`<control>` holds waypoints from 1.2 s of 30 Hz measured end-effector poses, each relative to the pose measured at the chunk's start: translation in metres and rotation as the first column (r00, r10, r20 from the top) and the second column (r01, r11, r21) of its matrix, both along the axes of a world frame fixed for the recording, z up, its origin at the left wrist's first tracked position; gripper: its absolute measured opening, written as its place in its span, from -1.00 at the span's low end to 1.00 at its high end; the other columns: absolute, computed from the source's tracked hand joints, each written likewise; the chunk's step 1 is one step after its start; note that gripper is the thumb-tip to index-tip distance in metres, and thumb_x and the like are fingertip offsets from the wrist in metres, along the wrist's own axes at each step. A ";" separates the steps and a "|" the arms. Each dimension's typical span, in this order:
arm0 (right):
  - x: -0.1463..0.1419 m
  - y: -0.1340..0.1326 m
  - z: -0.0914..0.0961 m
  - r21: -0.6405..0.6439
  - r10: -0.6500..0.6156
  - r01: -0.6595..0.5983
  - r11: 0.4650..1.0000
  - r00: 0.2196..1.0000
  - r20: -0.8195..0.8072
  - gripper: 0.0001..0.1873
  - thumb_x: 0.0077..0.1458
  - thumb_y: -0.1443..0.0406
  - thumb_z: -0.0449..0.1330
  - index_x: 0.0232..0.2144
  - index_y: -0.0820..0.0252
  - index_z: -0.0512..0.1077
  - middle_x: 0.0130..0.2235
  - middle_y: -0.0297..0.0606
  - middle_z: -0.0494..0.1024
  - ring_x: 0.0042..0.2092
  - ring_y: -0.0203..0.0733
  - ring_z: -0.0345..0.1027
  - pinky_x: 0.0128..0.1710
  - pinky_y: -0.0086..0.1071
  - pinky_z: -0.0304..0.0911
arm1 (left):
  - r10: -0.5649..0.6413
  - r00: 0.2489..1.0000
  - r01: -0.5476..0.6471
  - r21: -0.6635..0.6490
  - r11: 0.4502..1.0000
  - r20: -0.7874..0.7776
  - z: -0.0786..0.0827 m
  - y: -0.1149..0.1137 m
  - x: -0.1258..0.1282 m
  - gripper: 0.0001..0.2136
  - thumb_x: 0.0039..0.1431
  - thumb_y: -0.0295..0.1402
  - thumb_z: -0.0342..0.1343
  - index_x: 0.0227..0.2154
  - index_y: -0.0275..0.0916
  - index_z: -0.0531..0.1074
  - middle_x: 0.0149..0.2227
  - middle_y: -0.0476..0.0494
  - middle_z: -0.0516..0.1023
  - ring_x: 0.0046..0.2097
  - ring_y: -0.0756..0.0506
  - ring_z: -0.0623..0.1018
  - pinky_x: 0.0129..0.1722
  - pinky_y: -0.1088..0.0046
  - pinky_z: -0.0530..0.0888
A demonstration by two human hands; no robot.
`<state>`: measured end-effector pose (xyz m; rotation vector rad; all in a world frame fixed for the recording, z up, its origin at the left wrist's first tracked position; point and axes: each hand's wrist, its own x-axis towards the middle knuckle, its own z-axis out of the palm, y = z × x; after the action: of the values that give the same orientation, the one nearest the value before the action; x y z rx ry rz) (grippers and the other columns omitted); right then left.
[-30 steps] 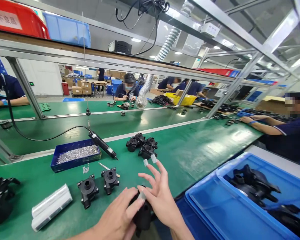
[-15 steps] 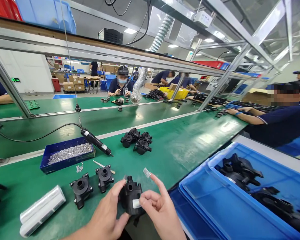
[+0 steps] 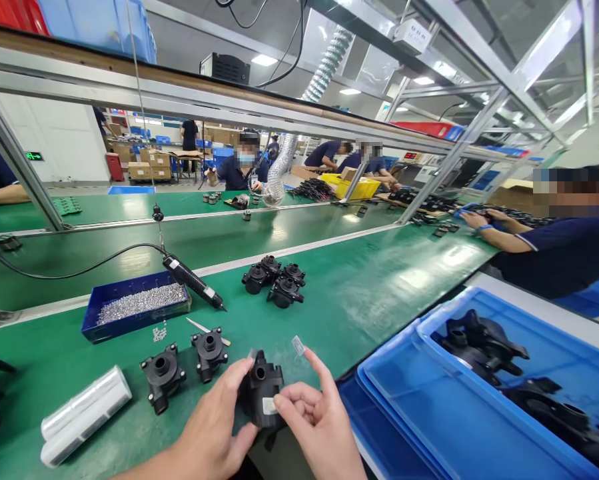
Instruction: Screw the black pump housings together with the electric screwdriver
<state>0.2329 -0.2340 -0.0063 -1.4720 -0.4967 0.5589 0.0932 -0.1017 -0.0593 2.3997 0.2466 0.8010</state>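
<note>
My left hand (image 3: 218,420) is closed around the side of a black pump (image 3: 260,383), its short pipe pointing up. A small white label (image 3: 269,406) sits on the pump's front face. The thumb of my right hand (image 3: 315,417) rests at the label's right edge, with the middle fingers curled behind it. My right index finger is stretched out, and a small clear sticker (image 3: 298,345) clings to its tip. To the left, two more black pumps (image 3: 162,375) (image 3: 210,353) stand on the green table, with a pointed tool (image 3: 198,325) lying partly behind one.
Left lie white label rolls (image 3: 86,415). A blue tray (image 3: 144,303) holds small metal parts beside a hanging electric screwdriver (image 3: 194,283). Several pumps (image 3: 274,280) stand farther back. Blue bins (image 3: 404,393) with black parts are at right. A co-worker (image 3: 569,233) works at far right.
My right thumb has shifted slightly left along the label, which now lies flatter against the pump. The sticker on my index finger has tilted. Across the table, a co-worker has raised a hand.
</note>
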 end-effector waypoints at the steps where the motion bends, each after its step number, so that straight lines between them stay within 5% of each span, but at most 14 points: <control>1: 0.000 0.000 0.000 0.002 -0.006 0.006 1.000 1.000 0.007 0.06 0.03 -0.03 0.43 0.40 0.10 0.04 -0.46 -0.38 0.58 -0.51 -0.26 0.25 -0.45 -0.41 0.16 | 0.000 1.000 0.000 0.004 1.000 0.000 0.000 0.000 0.000 -0.09 0.12 -0.54 0.12 0.46 -0.05 -0.19 0.39 -0.36 0.29 0.33 -0.33 0.43 0.10 0.06 0.62; 8: -0.001 -0.004 -0.014 -0.059 -0.015 0.029 0.998 0.976 0.218 -0.08 0.16 -0.02 0.34 0.41 0.07 0.05 -0.44 -0.40 0.58 -0.55 -0.28 0.22 -0.50 -0.42 0.19 | 0.003 1.000 -0.003 0.021 1.000 -0.001 0.002 0.000 0.000 -0.10 0.12 -0.55 0.12 0.46 -0.06 -0.17 0.38 -0.36 0.30 0.32 -0.32 0.44 0.10 0.08 0.63; 13: 0.011 -0.014 -0.024 -0.170 0.031 0.083 0.982 0.815 0.579 -0.17 0.19 0.04 0.33 0.38 0.13 0.14 -0.26 -0.23 0.65 -0.53 -0.23 0.32 -0.39 -0.32 0.34 | 0.001 1.000 -0.001 0.009 1.000 -0.001 0.004 -0.001 0.001 -0.09 0.07 -0.57 0.09 0.46 -0.10 -0.17 0.40 -0.37 0.27 0.34 -0.32 0.41 0.09 0.11 0.64; 17: 0.017 -0.009 -0.024 -0.179 0.105 -0.036 0.983 0.915 0.389 -0.11 0.26 0.04 0.21 0.46 0.14 -0.05 -0.37 -0.35 0.58 -0.52 -0.23 0.31 -0.47 -0.37 0.27 | 0.004 1.000 -0.004 0.007 1.000 0.023 0.006 -0.001 0.002 -0.12 0.10 -0.56 0.09 0.45 -0.12 -0.13 0.37 -0.36 0.31 0.32 -0.29 0.44 0.10 0.14 0.63; 20: 0.014 0.001 -0.021 -0.213 0.198 -0.141 0.967 0.942 0.271 0.04 0.13 0.17 0.30 0.48 0.11 -0.15 -0.43 -0.44 0.55 -0.52 -0.23 0.35 -0.50 -0.41 0.25 | -0.039 0.997 0.035 0.074 0.997 0.060 0.006 0.001 0.003 -0.18 0.16 -0.52 0.12 0.45 -0.16 -0.09 0.33 -0.38 0.37 0.30 -0.27 0.45 0.15 0.15 0.59; 24: 0.007 0.022 -0.017 -0.275 0.290 -0.209 0.938 0.910 0.296 0.21 0.02 0.30 0.35 0.50 0.06 -0.31 -0.27 -0.33 0.65 -0.33 -0.07 0.57 -0.33 -0.33 0.42 | 0.006 0.991 -0.045 0.286 0.957 0.136 0.005 -0.001 0.006 -0.28 0.28 -0.61 0.01 0.45 -0.08 -0.01 0.35 -0.36 0.30 0.34 -0.22 0.40 0.15 0.21 0.59; 28: 0.020 0.040 -0.017 -0.276 0.394 -0.303 0.912 0.833 0.389 0.27 0.06 0.34 0.28 0.49 0.10 -0.54 -0.08 -0.19 0.66 -0.22 -0.04 0.60 -0.25 -0.29 0.46 | 0.106 0.969 -0.205 0.483 0.851 0.224 -0.007 -0.015 0.005 -0.28 0.27 -0.56 0.16 0.41 0.05 0.10 0.43 -0.34 0.11 0.44 -0.43 0.19 0.25 -0.18 0.44; 29: 0.029 0.043 -0.015 -0.288 0.456 -0.364 0.886 0.797 0.396 0.27 0.05 0.36 0.26 0.49 0.09 -0.55 -0.04 -0.18 0.65 -0.22 -0.07 0.59 -0.25 -0.29 0.47 | 0.123 0.964 -0.228 0.487 0.843 0.237 -0.012 -0.019 0.005 -0.29 0.26 -0.53 0.20 0.40 0.04 0.13 0.40 -0.33 0.18 0.43 -0.43 0.23 0.26 -0.17 0.43; 31: 0.056 0.050 -0.009 -0.333 0.545 -0.436 0.836 0.730 0.412 0.15 0.06 0.37 0.23 0.51 0.03 -0.35 -0.01 -0.19 0.64 -0.26 -0.14 0.56 -0.26 -0.31 0.46 | 0.113 0.977 -0.181 0.420 0.889 0.181 -0.020 -0.023 0.006 -0.36 0.29 -0.41 0.24 0.38 -0.01 0.18 0.23 -0.26 0.44 0.28 -0.27 0.48 0.19 0.18 0.56; 33: 0.090 0.061 0.003 -0.357 0.456 -0.303 0.884 0.727 0.513 -0.12 0.16 0.27 0.20 0.47 0.05 0.00 -0.08 -0.20 0.66 -0.27 -0.14 0.52 -0.26 -0.30 0.45 | -0.008 0.999 -0.004 0.332 0.943 0.035 -0.021 -0.020 0.010 -0.41 0.34 -0.30 0.21 0.37 0.03 0.18 -0.01 -0.12 0.61 -0.03 -0.10 0.66 -0.09 0.51 0.65; 34: 0.108 0.070 0.009 -0.281 0.278 -0.125 0.952 0.741 0.611 -0.22 0.23 0.21 0.15 0.44 0.13 0.05 -0.12 -0.15 0.66 -0.23 -0.09 0.52 -0.29 -0.29 0.43 | -0.096 0.995 0.100 0.301 0.948 -0.029 -0.019 -0.017 0.013 -0.40 0.35 -0.26 0.20 0.38 0.07 0.15 -0.07 -0.08 0.63 -0.13 -0.07 0.67 -0.17 0.55 0.65; 36: 0.141 0.089 0.020 -0.156 0.028 0.124 0.980 0.691 0.722 -0.17 0.27 0.13 0.10 0.47 0.23 -0.06 0.07 0.01 0.59 -0.11 -0.02 0.48 -0.19 -0.20 0.42 | -0.227 0.970 0.242 0.258 0.935 -0.088 -0.009 -0.006 0.017 -0.28 0.31 -0.20 0.25 0.42 0.06 0.03 0.02 -0.14 0.61 -0.13 -0.11 0.68 -0.15 0.46 0.65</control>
<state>0.3736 -0.1454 0.0141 -1.8766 -1.0427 -0.0630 0.1106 -0.1073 -0.0684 2.6422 -0.1354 0.6911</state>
